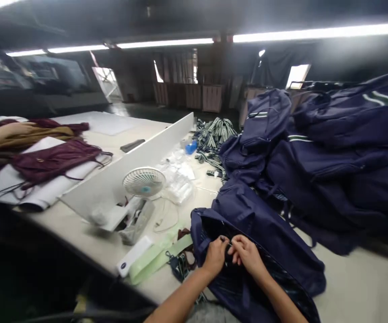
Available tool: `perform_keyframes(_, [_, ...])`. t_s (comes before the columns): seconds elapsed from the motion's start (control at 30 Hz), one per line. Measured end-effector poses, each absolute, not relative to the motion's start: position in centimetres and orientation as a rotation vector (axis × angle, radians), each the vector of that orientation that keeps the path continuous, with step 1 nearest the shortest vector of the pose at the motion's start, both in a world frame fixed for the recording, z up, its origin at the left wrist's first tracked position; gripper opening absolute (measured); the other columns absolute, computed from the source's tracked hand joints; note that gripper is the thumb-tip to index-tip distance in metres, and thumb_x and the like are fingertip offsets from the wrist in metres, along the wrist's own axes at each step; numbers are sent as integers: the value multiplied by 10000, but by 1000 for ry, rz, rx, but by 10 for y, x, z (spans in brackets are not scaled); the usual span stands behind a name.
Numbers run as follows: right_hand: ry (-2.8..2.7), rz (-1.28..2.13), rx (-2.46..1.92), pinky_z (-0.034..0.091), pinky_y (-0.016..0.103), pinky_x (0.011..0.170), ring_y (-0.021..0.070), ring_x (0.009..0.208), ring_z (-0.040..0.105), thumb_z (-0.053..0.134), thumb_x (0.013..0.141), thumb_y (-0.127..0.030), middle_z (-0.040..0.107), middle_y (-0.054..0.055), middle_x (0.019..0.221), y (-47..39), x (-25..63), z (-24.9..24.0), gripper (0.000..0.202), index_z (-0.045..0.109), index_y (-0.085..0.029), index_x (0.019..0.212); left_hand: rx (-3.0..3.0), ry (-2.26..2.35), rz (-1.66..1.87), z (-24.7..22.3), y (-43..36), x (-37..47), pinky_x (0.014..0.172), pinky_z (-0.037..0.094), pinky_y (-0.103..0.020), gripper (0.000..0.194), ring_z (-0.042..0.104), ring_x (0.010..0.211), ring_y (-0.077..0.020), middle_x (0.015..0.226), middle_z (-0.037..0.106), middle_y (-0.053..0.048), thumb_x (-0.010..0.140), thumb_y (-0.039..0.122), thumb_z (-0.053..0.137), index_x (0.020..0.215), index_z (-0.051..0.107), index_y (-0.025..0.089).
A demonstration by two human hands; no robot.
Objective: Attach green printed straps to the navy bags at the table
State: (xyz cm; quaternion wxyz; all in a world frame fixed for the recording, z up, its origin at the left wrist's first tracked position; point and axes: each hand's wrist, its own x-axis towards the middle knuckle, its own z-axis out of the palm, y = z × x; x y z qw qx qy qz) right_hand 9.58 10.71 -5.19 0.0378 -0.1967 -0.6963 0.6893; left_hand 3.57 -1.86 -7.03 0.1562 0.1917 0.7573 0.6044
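A navy blue bag (251, 215) lies open on the pale table (365, 278), its dark striped lining showing. Over the opening, my left hand (217, 255) is closed, fingers bent round something small and dark. Close beside it on the right, my right hand (246, 255) has its thumb and fingers pinched together. A small dark piece shows between the two hands, too small to make out. Light green strips (156, 260) and a patterned strap bundle (179, 264) lie left of the bag.
Navy bags (332, 157) are heaped at the right. A small fan (144, 181), plastic packets (179, 186) and patterned straps (214, 134) lie along a white divider (130, 157). Beyond it, another person's arm (2, 134) reaches over maroon and brown fabric.
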Motion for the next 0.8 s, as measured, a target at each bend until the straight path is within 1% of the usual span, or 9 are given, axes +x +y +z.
perform_keyframes(0.1, [-2183, 2068, -557, 328, 216, 358, 121, 378, 506, 601, 724, -631, 614, 20, 572, 105, 101, -52, 459, 567, -177, 779, 503, 2124, 1799, -72, -19, 35, 824, 474, -324, 273, 638, 844, -205, 859, 712, -73, 845, 376, 493, 844, 680, 177])
perform_keyframes(0.17, [-2205, 2077, -529, 342, 220, 383, 114, 389, 485, 628, 709, -617, 580, 9, 528, 103, 105, -50, 448, 584, -173, 745, 459, 2102, 1825, -72, -21, 35, 855, 473, -336, 260, 644, 893, -215, 911, 722, -89, 825, 346, 511, 876, 688, 161])
perform_keyframes(0.23, [-2194, 2132, -516, 370, 223, 415, 114, 425, 504, 656, 685, -605, 583, 13, 549, 103, 108, -51, 438, 579, -175, 706, 441, 2082, 1829, -71, -21, 35, 859, 478, -341, 243, 650, 902, -217, 926, 725, -96, 813, 306, 512, 897, 681, 153])
perform_keyframes(0.3, [-2179, 2174, -545, 365, 222, 418, 118, 438, 517, 675, 656, -604, 577, 9, 563, 106, 110, -55, 436, 570, -183, 690, 457, 2052, 1825, -69, -21, 36, 859, 478, -335, 241, 658, 898, -206, 938, 725, -89, 818, 260, 487, 956, 657, 158])
perform_keyframes(0.43, [-2230, 2161, -616, 268, 229, 368, 111, 338, 414, 650, 643, -647, 475, -31, 445, 112, 114, -65, 454, 582, -201, 698, 570, 2052, 1738, -64, -18, 42, 819, 471, -318, 267, 654, 839, -183, 908, 717, -64, 841, 214, 449, 1073, 579, 185])
perform_keyframes(0.5, [-2254, 2157, -597, 241, 233, 364, 101, 304, 354, 621, 673, -658, 433, -44, 392, 112, 118, -68, 457, 565, -205, 683, 627, 2107, 1658, -63, -17, 45, 786, 464, -309, 224, 640, 809, -181, 876, 708, -52, 836, 223, 474, 1026, 589, 196])
perform_keyframes(0.57, [-2261, 2145, -573, 224, 231, 365, 96, 292, 338, 590, 716, -656, 446, -40, 379, 108, 122, -71, 454, 544, -205, 688, 675, 2162, 1591, -63, -16, 46, 751, 455, -297, 173, 622, 768, -173, 827, 694, -40, 833, 233, 488, 946, 615, 197])
perform_keyframes(0.67, [-2224, 2103, -535, 205, 225, 354, 92, 300, 366, 557, 765, -641, 547, -11, 476, 104, 126, -77, 442, 534, -202, 725, 790, 2221, 1519, -62, -14, 47, 679, 445, -270, 188, 583, 674, -151, 723, 659, -21, 837, 227, 470, 882, 647, 185])
perform_keyframes(0.8, [-2139, 2008, -530, 259, 216, 356, 81, 334, 394, 594, 778, -559, 530, -28, 519, 100, 128, -72, 378, 543, -189, 718, 894, 2237, 1501, -58, -12, 46, 671, 458, -256, 190, 592, 676, -152, 723, 668, -27, 822, 263, 503, 785, 669, 180])
